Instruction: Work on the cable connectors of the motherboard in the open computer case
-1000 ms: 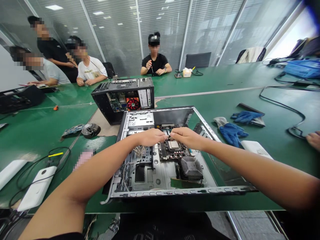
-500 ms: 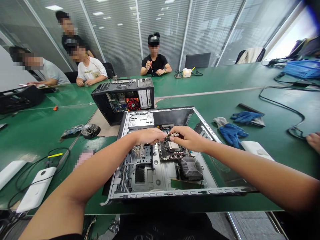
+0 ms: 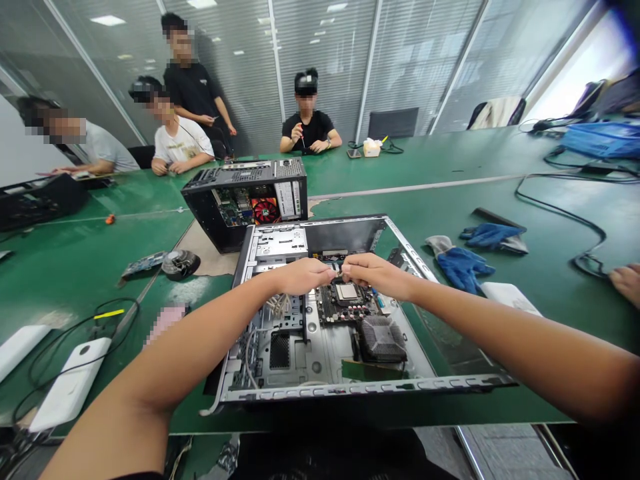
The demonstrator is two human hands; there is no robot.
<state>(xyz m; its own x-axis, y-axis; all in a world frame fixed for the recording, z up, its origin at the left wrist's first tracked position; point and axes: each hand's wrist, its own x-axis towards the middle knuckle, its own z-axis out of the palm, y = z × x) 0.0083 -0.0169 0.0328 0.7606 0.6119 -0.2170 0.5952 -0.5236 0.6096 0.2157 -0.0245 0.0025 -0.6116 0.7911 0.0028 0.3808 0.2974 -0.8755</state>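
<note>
An open computer case (image 3: 350, 389) lies on its side in front of me. Over its motherboard (image 3: 327, 308), my left hand (image 3: 306, 275) and my right hand (image 3: 373, 275) meet almost fingertip to fingertip. Both are closed in a pinch on a thin pale cable (image 3: 339, 272), mostly covered by the fingers. Just below them the square metal processor (image 3: 347, 291) shows on the board. A finned heatsink (image 3: 383, 339) rests in the near right part of the case. Left of the board, a bundle of pale cables (image 3: 280, 305) is partly behind my left wrist.
A second computer tower (image 3: 210, 217) with a red fan stands behind the case. Blue gloves (image 3: 463, 267) and a white device (image 3: 510, 298) lie at the right. White power banks (image 3: 75, 380) and black cords are at the left. Several people are around the table.
My right fingers have curled closer around the pale cable, whose end stuck out of them earlier. The standing person at the back has moved right.
</note>
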